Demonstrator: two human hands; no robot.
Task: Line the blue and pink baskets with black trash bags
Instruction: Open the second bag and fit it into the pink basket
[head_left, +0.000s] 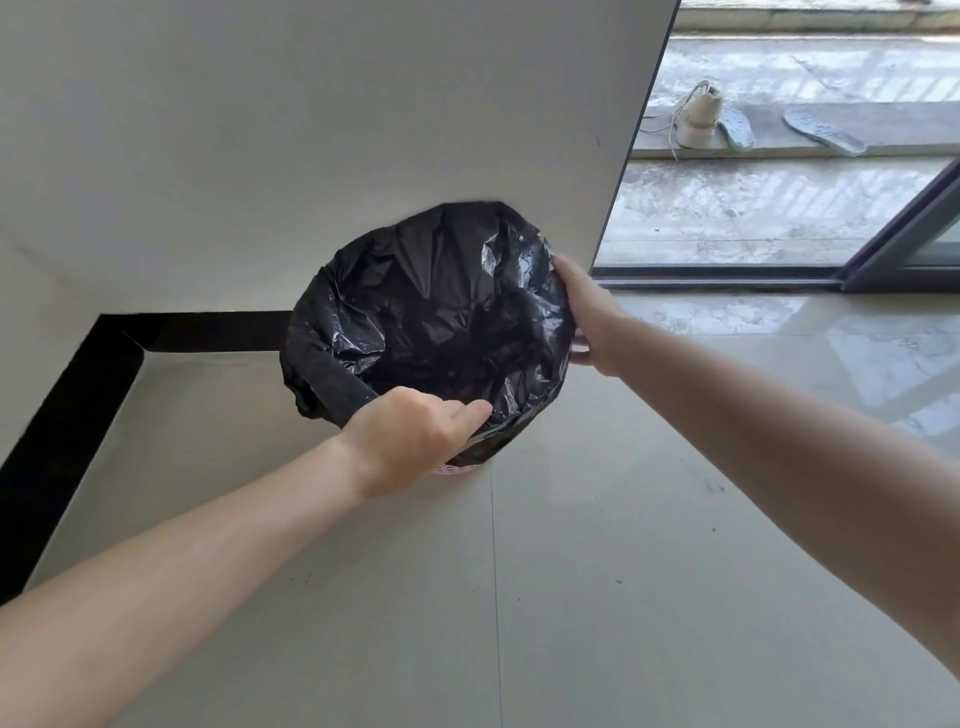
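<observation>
Pale floor tiles (623, 519) meet a white wall. Left hand (410, 436) pinches the crinkly, glossy bag (436, 312) at the near rim; right hand (589, 317) grips its far side, fingers closed on film. Only a perforated pink basket (457, 469) sliver shows below. Thin plastic could tear or slip off if overstretched.

bag (441, 312) in basket (454, 469) | wall (311, 130) behind | shoe (698, 117) far right

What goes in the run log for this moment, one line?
step: fitting black trash bag over pink basket | left hand: gripping near rim | right hand: gripping far-right rim | blue basket: not visible
</observation>
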